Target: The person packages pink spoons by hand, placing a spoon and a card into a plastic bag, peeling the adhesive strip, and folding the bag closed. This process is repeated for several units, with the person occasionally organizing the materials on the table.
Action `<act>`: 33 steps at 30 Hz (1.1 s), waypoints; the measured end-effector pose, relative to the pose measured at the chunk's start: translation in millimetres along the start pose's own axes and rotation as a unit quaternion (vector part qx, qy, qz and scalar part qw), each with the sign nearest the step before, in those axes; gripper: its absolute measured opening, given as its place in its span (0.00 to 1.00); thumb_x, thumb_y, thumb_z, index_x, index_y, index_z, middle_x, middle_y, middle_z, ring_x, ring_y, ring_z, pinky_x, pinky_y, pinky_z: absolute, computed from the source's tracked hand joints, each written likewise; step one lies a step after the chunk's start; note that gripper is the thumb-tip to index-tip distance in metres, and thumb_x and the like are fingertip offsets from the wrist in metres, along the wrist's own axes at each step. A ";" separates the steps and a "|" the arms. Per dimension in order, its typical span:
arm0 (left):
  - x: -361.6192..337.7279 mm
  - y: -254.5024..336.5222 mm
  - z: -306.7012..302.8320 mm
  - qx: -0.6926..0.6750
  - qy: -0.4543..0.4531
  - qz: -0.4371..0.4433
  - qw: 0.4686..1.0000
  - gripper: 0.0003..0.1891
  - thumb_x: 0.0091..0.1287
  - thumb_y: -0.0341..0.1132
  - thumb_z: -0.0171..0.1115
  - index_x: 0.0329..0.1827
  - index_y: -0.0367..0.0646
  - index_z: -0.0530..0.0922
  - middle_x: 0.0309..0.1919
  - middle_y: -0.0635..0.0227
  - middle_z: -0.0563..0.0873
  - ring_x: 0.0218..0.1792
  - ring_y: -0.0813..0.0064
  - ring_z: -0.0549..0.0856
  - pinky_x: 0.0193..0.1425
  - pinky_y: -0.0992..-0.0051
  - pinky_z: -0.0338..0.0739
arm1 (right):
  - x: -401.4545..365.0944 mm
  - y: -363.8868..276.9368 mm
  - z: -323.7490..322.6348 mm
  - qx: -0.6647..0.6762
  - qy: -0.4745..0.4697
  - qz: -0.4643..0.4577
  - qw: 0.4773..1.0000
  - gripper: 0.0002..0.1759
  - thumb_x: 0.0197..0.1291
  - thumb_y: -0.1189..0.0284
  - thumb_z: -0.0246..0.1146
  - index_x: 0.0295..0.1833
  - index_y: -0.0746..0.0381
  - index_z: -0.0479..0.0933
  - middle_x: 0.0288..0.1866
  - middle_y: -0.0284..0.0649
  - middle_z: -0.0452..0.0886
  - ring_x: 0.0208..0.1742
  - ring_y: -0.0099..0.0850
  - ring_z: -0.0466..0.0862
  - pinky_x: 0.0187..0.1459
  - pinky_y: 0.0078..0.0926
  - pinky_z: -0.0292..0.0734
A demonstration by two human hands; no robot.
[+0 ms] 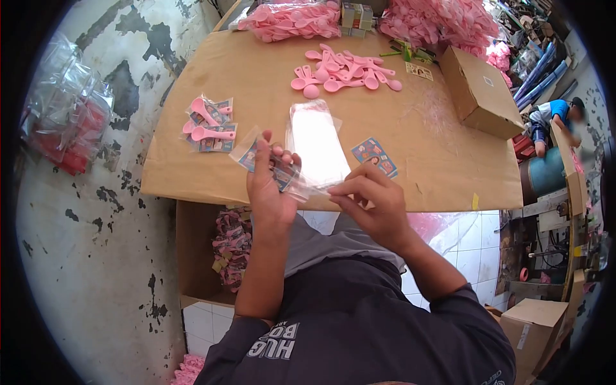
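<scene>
My left hand (268, 192) is closed around a clear plastic bag (298, 188) with a blue printed card inside it, held above the table's near edge. With thumb and fingertips my right hand (378, 202) pinches the other end of this bag. Just beyond my hands lies a stack of clear plastic bags (313, 138), bright with glare. A small pile of blue printed cards (374, 157) rests beside my right hand. To the left, pink spoons (212, 133) lie with bagged cards. Loose pink spoons (346, 69) are heaped farther back.
Large bags of pink spoons (292, 20) line the table's far edge. A cardboard box (480, 93) stands at the right. Below the table, an open carton (196, 256) holds packed pink pieces. Another person (553, 119) sits at far right. A peeling wall (109, 212) borders the left.
</scene>
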State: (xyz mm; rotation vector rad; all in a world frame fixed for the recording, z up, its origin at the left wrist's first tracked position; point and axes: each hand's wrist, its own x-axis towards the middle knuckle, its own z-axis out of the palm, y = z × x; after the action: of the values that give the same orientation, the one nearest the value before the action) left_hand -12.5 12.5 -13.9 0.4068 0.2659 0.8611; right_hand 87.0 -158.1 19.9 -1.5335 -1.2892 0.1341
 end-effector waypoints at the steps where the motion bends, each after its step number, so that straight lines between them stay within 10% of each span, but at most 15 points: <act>1: 6.7 4.6 -4.6 -0.006 0.017 0.007 1.000 0.19 0.81 0.42 0.63 0.67 0.42 0.75 0.35 0.74 0.80 0.36 0.82 0.81 0.54 0.74 0.82 | 9.0 -1.9 -10.0 0.012 -0.027 0.037 0.999 0.06 0.62 0.80 0.74 0.44 0.62 0.87 0.39 0.36 0.83 0.36 0.24 0.83 0.35 0.23 0.77; 7: 41.2 23.6 -24.5 0.014 0.027 0.046 0.998 0.19 0.82 0.44 0.61 0.68 0.43 0.75 0.38 0.73 0.80 0.38 0.82 0.81 0.53 0.76 0.82 | 106.7 54.2 -74.0 0.268 -0.151 0.197 0.931 0.07 0.68 0.75 0.72 0.48 0.65 0.85 0.45 0.35 0.87 0.41 0.24 0.85 0.39 0.23 0.79; 10: 48.6 25.4 -27.8 0.036 0.046 0.041 0.997 0.19 0.83 0.44 0.60 0.69 0.43 0.75 0.38 0.73 0.79 0.38 0.81 0.80 0.53 0.76 0.81 | 151.0 102.1 -83.7 -0.099 -0.129 0.150 0.975 0.09 0.70 0.73 0.68 0.52 0.65 0.83 0.48 0.40 0.88 0.43 0.34 0.87 0.45 0.31 0.82; 12: 53.2 25.1 -38.2 0.052 0.047 0.043 0.997 0.22 0.83 0.46 0.59 0.70 0.41 0.72 0.40 0.72 0.80 0.39 0.78 0.80 0.51 0.69 0.80 | 161.8 140.6 -83.3 -0.535 -0.015 -0.056 0.843 0.11 0.69 0.74 0.64 0.55 0.64 0.82 0.54 0.45 0.87 0.51 0.44 0.87 0.52 0.40 0.83; 15: 54.2 24.6 -41.0 0.069 0.057 0.033 0.995 0.23 0.83 0.46 0.59 0.71 0.41 0.71 0.40 0.71 0.80 0.39 0.78 0.81 0.52 0.68 0.81 | 169.6 155.8 -73.4 -0.343 -0.178 0.121 0.914 0.14 0.68 0.75 0.62 0.58 0.61 0.81 0.56 0.48 0.84 0.57 0.48 0.83 0.57 0.43 0.81; 28: 56.5 24.2 -43.8 0.101 0.082 0.021 0.991 0.24 0.82 0.47 0.60 0.71 0.40 0.70 0.40 0.70 0.79 0.39 0.77 0.80 0.54 0.65 0.83 | 160.2 153.9 -53.3 -0.314 -0.166 0.057 0.933 0.11 0.63 0.71 0.71 0.48 0.62 0.81 0.49 0.43 0.79 0.57 0.44 0.79 0.57 0.42 0.76; 33: 63.4 23.8 -39.6 0.112 0.108 0.069 0.985 0.24 0.82 0.48 0.60 0.70 0.41 0.71 0.42 0.69 0.80 0.41 0.76 0.81 0.58 0.64 0.82 | 133.7 134.3 -57.3 -0.259 -0.081 0.079 0.959 0.09 0.65 0.72 0.72 0.46 0.64 0.81 0.38 0.39 0.85 0.40 0.38 0.85 0.39 0.32 0.80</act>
State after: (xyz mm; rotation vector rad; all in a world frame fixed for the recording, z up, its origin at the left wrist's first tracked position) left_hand -4.3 85.1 -42.5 0.5452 0.5437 1.0169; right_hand 264.5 -70.8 10.8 -2.1120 -1.3992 0.0227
